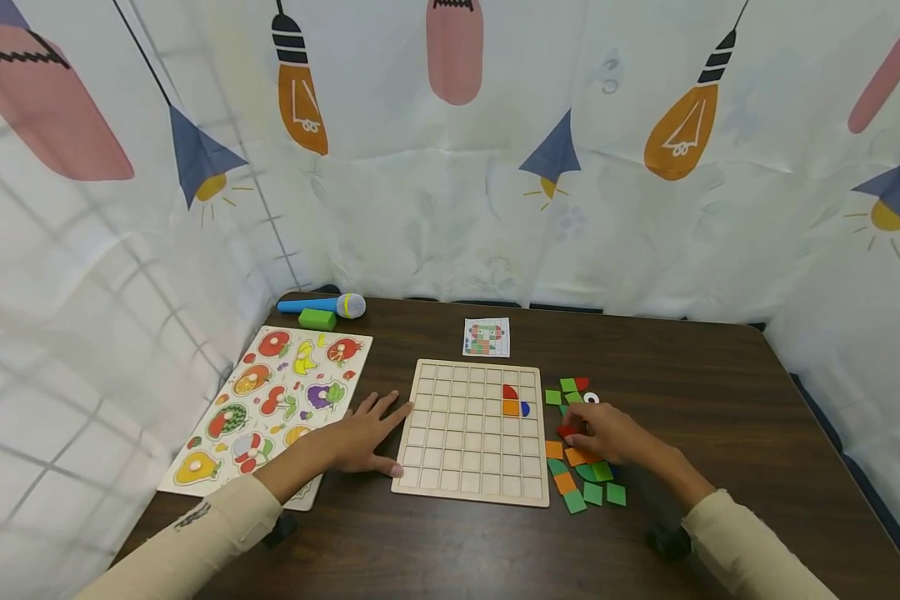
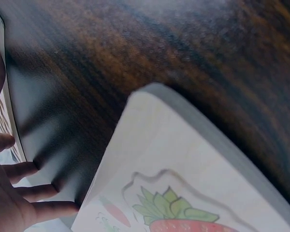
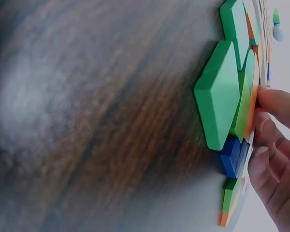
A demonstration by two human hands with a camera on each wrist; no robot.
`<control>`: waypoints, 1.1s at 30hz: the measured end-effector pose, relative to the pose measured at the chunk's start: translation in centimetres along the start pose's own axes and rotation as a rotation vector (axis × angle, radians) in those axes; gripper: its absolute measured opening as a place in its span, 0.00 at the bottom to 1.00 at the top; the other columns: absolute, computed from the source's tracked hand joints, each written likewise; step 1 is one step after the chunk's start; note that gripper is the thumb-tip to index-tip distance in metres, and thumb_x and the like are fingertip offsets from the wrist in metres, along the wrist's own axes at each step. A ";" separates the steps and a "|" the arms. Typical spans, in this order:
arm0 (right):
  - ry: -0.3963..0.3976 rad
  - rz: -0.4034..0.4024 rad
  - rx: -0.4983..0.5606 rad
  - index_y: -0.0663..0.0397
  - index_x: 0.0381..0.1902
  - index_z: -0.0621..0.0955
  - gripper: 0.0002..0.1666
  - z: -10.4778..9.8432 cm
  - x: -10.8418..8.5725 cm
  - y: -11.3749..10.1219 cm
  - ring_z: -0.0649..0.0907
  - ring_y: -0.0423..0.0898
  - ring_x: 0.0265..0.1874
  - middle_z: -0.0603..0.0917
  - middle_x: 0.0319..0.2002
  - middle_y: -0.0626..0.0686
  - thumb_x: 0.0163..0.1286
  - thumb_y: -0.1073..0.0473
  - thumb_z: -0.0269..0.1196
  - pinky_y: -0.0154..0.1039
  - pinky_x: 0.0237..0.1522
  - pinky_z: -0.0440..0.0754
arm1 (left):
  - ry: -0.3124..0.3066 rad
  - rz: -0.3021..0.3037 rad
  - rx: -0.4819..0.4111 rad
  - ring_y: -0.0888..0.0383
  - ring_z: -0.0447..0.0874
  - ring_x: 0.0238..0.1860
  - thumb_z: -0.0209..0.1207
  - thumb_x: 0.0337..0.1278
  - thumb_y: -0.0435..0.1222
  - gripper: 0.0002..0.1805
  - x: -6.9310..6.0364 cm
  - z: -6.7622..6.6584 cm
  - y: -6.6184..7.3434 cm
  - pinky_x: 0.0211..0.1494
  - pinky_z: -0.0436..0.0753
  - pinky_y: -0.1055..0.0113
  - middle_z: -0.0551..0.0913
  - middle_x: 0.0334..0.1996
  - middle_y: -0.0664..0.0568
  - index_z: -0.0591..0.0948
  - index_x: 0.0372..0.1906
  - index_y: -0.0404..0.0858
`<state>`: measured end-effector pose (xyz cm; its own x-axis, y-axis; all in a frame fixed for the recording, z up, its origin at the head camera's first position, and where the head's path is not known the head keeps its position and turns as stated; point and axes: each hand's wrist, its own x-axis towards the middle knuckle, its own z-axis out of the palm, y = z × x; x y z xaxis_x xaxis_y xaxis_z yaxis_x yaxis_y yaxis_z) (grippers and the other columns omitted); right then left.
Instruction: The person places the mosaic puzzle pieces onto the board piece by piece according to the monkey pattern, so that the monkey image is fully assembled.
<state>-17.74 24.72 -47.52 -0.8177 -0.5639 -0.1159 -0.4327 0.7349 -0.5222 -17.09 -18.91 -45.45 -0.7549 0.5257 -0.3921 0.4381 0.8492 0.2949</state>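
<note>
A wooden grid board (image 1: 450,433) lies on the table, with a red piece (image 1: 509,392), an orange square (image 1: 511,407) and a blue piece (image 1: 525,409) in its upper right cells. My left hand (image 1: 356,437) is spread at the board's left side, thumb and index fingertip touching its edge; the left wrist view shows the left hand (image 2: 12,198) with fingers apart. At the pile right of the board, my right hand (image 1: 611,431) pinches a red piece (image 1: 567,432). In the right wrist view the right hand (image 3: 280,154) is bent over the pile, behind a green piece (image 3: 217,96).
A fruit puzzle board (image 1: 270,400) lies at the left, close to my left forearm. Behind it are a green block (image 1: 317,320) and a toy microphone (image 1: 322,306). A small pattern card (image 1: 487,337) lies beyond the grid board. Loose pieces (image 1: 593,493) spread below my right hand.
</note>
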 end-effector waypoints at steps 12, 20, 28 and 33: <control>0.078 -0.034 0.055 0.43 0.42 0.83 0.04 -0.5 0.4 -1.1 0.75 0.37 0.27 0.81 0.33 0.40 0.72 0.53 0.65 0.32 0.30 0.76 | 0.000 -0.006 0.001 0.27 0.45 0.77 0.63 0.56 0.63 0.55 0.0 0.1 -0.1 0.68 0.60 0.27 0.48 0.80 0.36 0.52 0.81 0.45; 0.046 -0.053 0.179 0.49 0.46 0.83 0.08 -0.4 1.3 -2.1 0.76 0.35 0.18 0.82 0.31 0.43 0.73 0.54 0.64 0.32 0.24 0.79 | 0.004 0.004 0.000 0.27 0.45 0.77 0.63 0.56 0.63 0.55 -0.1 0.0 0.0 0.69 0.61 0.28 0.48 0.80 0.36 0.52 0.81 0.44; 0.048 -0.074 0.163 0.50 0.52 0.82 0.13 0.7 2.8 -3.0 0.73 0.36 0.23 0.83 0.37 0.44 0.73 0.55 0.64 0.31 0.27 0.75 | 0.012 0.004 0.007 0.27 0.46 0.77 0.63 0.56 0.63 0.55 -0.1 0.1 0.0 0.69 0.61 0.28 0.48 0.80 0.36 0.52 0.81 0.44; 0.071 -0.065 0.167 0.49 0.49 0.80 0.14 1.3 3.6 -3.5 0.75 0.38 0.24 0.82 0.33 0.43 0.70 0.53 0.67 0.32 0.27 0.76 | 0.012 0.007 0.008 0.27 0.46 0.77 0.63 0.56 0.63 0.55 -0.1 0.2 -0.1 0.69 0.61 0.28 0.48 0.80 0.36 0.52 0.81 0.44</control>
<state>-18.66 19.60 -47.20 -0.8176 -0.5754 -0.0206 -0.4211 0.6220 -0.6601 -16.99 -19.01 -45.60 -0.7579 0.5306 -0.3795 0.4470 0.8461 0.2903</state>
